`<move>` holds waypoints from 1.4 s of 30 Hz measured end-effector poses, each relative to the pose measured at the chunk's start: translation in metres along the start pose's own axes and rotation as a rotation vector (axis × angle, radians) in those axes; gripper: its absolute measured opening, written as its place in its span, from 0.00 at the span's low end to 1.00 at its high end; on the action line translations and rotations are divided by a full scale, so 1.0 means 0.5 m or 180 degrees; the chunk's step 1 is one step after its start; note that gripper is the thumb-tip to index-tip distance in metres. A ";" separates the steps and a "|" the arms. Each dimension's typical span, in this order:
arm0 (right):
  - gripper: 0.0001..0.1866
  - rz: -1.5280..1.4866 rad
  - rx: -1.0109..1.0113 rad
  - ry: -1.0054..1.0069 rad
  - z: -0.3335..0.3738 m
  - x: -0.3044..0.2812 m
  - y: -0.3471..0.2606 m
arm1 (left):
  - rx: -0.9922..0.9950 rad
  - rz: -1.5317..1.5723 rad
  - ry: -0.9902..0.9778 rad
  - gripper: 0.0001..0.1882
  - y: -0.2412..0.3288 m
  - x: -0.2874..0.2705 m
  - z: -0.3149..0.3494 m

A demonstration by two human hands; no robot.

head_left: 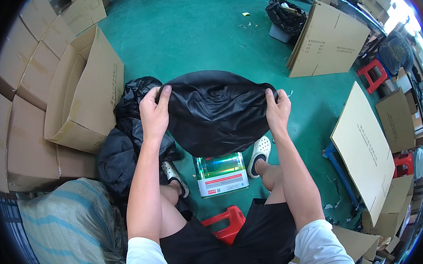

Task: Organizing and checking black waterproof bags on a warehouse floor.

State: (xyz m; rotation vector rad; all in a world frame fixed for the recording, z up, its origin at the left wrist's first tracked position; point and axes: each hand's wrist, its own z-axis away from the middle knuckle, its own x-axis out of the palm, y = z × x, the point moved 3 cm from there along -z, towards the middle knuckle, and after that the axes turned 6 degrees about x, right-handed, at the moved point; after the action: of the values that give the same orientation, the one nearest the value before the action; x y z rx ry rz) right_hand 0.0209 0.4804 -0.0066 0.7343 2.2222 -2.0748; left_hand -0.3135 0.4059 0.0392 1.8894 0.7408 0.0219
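A round, shiny black cover [220, 114] of thin, wrinkled material is stretched between my hands in front of me. My left hand [155, 113] grips its left edge, thumb on top and fingers curled beneath. At the right edge my right hand [278, 109] pinches it the same way. Below the cover, a square metal tin [222, 182] with a green and white label stands on the floor between my feet; the cover hides its upper part. To the left of my left forearm lies a heap of similar black material [121, 157].
Cardboard boxes [32, 138] are stacked at the left, beside an open carton [92, 86]. A stuffed woven sack [72, 227] sits near left. Flat cardboard [367, 146] rests on a blue support at right. A red stool [234, 222] is beneath me; a lined bin [280, 31] stands far right.
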 end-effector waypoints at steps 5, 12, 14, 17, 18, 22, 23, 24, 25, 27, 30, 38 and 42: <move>0.19 -0.0464 -0.0105 0.0242 -0.005 -0.008 0.000 | -0.0625 0.1005 -0.0520 0.17 0.003 0.035 0.014; 0.16 -0.0312 -0.1134 0.0419 0.064 -0.021 -0.071 | -0.0238 -0.1129 -0.0286 0.13 0.004 0.034 0.010; 0.13 -0.0099 -0.1981 0.0052 0.163 -0.018 -0.122 | 0.0206 -0.0796 0.0620 0.07 -0.017 0.008 0.001; 0.11 -0.0493 -0.3853 -0.1714 0.337 0.048 -0.169 | -0.0383 0.3440 0.1893 0.11 -0.243 -0.059 0.022; 0.10 -0.0159 -0.3839 -0.2405 0.384 0.074 -0.169 | -0.0431 0.3462 0.1867 0.11 -0.250 -0.040 0.024; 0.10 0.0906 -0.3304 -0.4225 0.451 0.110 -0.067 | -0.0847 0.3457 0.1342 0.12 -0.261 -0.045 0.070; 0.10 0.0883 -0.3304 -0.4234 0.444 0.115 -0.058 | -0.0928 0.3413 0.1243 0.12 -0.244 -0.033 0.115; 0.11 0.1262 -0.2967 -0.4282 0.419 0.121 -0.049 | -0.0994 0.3377 0.1148 0.12 -0.246 -0.020 0.061; 0.12 0.1635 -0.2623 -0.4313 0.393 0.125 -0.043 | -0.1060 0.3341 0.1055 0.12 -0.237 -0.029 0.072; 0.13 0.1973 -0.2054 -0.3864 0.325 0.117 -0.055 | -0.1227 0.3316 0.0825 0.13 -0.241 -0.035 0.060; 0.18 0.1105 -0.1575 -0.2851 0.227 0.104 -0.062 | -0.1467 0.3244 0.0503 0.13 -0.211 -0.009 0.075; 0.32 -0.0945 -0.0233 -0.2607 0.111 0.061 -0.069 | -0.2076 0.3009 -0.0334 0.16 -0.146 0.109 0.130; 0.24 -0.1252 0.0879 -0.3865 0.120 0.058 -0.071 | -0.2349 0.2833 -0.0742 0.17 -0.166 0.039 0.098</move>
State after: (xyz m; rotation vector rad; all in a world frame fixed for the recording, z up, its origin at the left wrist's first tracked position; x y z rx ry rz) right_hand -0.0350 0.4328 0.0103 -0.8615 1.4070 -2.0420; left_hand -0.3210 0.3958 -0.0583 1.3242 -0.2965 0.5477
